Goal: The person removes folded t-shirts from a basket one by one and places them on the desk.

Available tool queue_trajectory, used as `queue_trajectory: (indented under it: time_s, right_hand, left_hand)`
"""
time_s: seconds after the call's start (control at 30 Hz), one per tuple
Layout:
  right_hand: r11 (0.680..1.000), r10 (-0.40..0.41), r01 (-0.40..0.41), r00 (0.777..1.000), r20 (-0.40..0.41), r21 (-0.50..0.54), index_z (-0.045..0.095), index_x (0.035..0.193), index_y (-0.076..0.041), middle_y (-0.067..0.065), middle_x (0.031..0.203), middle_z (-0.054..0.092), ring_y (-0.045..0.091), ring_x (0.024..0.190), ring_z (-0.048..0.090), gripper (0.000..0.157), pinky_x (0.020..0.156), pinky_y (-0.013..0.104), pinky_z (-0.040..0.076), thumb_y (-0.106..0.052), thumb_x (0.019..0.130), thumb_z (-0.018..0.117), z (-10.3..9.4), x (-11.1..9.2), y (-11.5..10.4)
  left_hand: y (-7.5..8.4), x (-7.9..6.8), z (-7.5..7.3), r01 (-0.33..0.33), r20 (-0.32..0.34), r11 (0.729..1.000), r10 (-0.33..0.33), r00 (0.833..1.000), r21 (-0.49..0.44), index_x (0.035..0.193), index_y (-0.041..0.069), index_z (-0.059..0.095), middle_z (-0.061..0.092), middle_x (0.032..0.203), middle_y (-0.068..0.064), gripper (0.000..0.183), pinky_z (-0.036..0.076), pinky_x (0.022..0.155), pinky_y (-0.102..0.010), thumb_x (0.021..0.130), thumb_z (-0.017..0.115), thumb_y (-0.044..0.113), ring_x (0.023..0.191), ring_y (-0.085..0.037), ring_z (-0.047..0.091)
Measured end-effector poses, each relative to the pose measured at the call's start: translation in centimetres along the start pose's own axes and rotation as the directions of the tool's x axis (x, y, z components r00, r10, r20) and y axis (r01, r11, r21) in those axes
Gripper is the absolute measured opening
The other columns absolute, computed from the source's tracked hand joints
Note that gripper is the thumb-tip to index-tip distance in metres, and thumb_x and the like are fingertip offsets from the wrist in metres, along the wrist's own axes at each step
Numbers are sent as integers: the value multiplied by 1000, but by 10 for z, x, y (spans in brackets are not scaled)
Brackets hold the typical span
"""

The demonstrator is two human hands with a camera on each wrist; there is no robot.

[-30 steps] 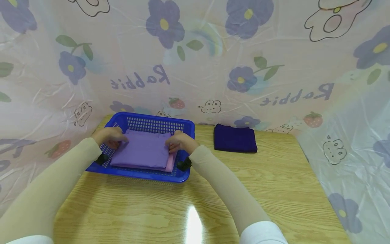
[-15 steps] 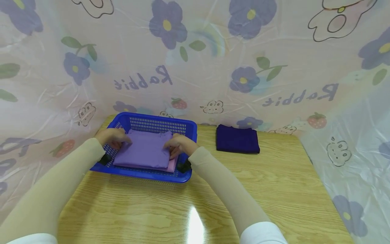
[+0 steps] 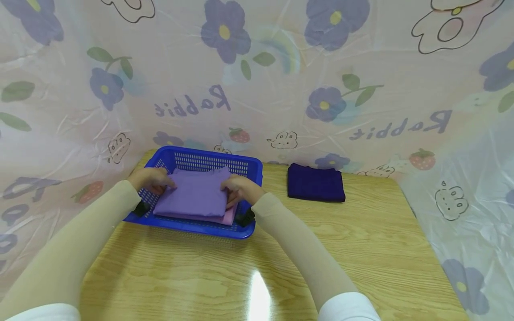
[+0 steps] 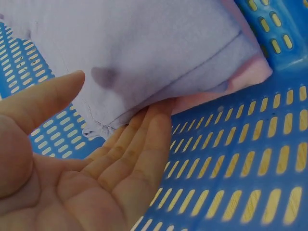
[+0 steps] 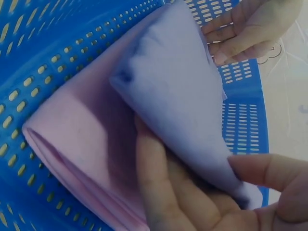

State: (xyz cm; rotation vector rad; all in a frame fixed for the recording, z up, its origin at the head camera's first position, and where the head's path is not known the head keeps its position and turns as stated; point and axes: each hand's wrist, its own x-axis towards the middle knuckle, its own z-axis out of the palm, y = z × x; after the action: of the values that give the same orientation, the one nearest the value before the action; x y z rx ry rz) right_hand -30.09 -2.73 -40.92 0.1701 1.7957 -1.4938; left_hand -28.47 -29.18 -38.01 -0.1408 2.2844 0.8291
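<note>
A folded lilac cloth lies over a folded pink cloth inside a blue plastic basket. At the lilac cloth's left side, my left hand has its fingers straight beneath the edge; its thumb is held above the cloth, apart from it. My right hand pinches the opposite edge, thumb on top and fingers tucked below, between the lilac and pink layers. The lilac cloth's front right corner is raised off the pink one. Its underside is mostly hidden.
A folded dark purple cloth lies on the wooden table to the right of the basket. A patterned plastic sheet hangs behind the table and at both sides. The basket's rim surrounds both hands' work.
The lilac cloth has risen slightly from the pink one, and both hands have moved up with it. The whole view has shifted a little, so everything appears further right.
</note>
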Motion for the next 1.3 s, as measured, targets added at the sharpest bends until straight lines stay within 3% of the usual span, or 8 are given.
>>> queue_trajectory:
  time_s: [0.23, 0.47, 0.77, 1.07, 1.3]
  right_hand:
    - [999, -1, 1, 1000, -15, -42, 43, 134, 9, 34, 116, 61, 52, 107, 61, 38, 85, 61, 53, -3, 98, 48, 1, -3, -2]
    - [998, -16, 14, 1000, -19, -68, 39, 138, 12, 38, 121, 58, 52, 109, 60, 43, 85, 62, 52, -4, 99, 47, -1, -3, -3]
    - [998, -27, 25, 999, -25, -64, 35, 139, 11, 38, 126, 55, 51, 116, 56, 44, 89, 65, 48, -3, 98, 44, -7, -7, -5]
    - [996, -46, 44, 999, -27, -73, 30, 144, 8, 36, 131, 52, 51, 117, 56, 49, 90, 65, 48, -1, 97, 43, -10, -6, -3]
    - [997, -27, 25, 999, -28, -67, 29, 148, 6, 37, 136, 48, 52, 119, 54, 53, 90, 66, 47, 0, 98, 46, -10, -1, 2]
  left_hand:
    - [4, 1, 2, 12, 21, 1000, -11, 1000, -22, 145, -22, -3, 40, 132, -42, 82, 50, 98, -48, 102, 53, 19, 122, -48, 49]
    - [5, 5, 4, 42, 40, 997, -40, 998, -59, 146, -21, 0, 36, 135, -46, 77, 49, 99, -49, 104, 50, 22, 123, -51, 48]
    - [8, 9, 1, 47, 69, 997, -43, 997, -60, 141, -27, 4, 32, 137, -50, 74, 46, 102, -49, 105, 47, 22, 128, -53, 44]
    - [10, 11, 2, 36, 37, 998, -35, 999, -42, 142, -26, 6, 37, 135, -47, 73, 50, 99, -47, 104, 48, 20, 124, -51, 49]
    - [8, 15, 2, 58, 51, 994, -53, 997, -94, 143, -25, 2, 37, 137, -46, 76, 50, 99, -46, 103, 51, 16, 125, -51, 49]
